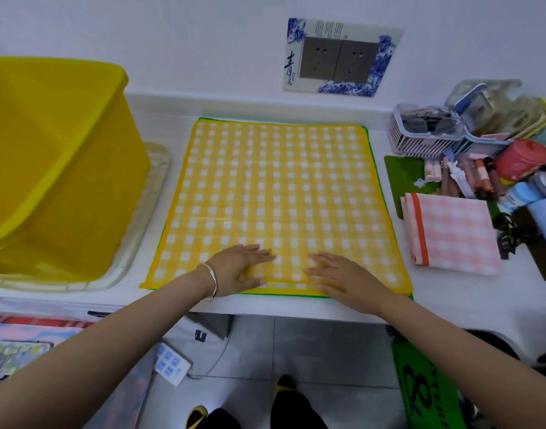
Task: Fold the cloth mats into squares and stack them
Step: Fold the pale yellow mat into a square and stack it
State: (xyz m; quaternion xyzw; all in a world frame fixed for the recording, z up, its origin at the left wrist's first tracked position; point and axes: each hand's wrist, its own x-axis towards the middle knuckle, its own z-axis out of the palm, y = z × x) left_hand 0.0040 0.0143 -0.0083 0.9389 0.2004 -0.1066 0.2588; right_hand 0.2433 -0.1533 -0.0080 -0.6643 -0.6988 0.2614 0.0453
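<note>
**A:** so what's the room like, anything fancy?

**B:** nah, plain white wall [203, 32] at the back, with a grey double socket [338, 61] sitting in a blue-and-white patterned surround [386, 51].

**A:** furniture?

**B:** just a white table [451, 292] pushed up against that wall. Under it there are pale grey floor tiles [327, 351], with a white power strip [172, 365] and its cable lying on them, and a green rug [426, 382] with black print off to the right. The light's soft and even.

My left hand [242, 269], fingers straight, presses flat on the near edge of the yellow-and-white checked cloth mat [275, 187]. My right hand [343, 278] lies flat on that edge just beside it, fingers slightly spread, not touching it.
</note>
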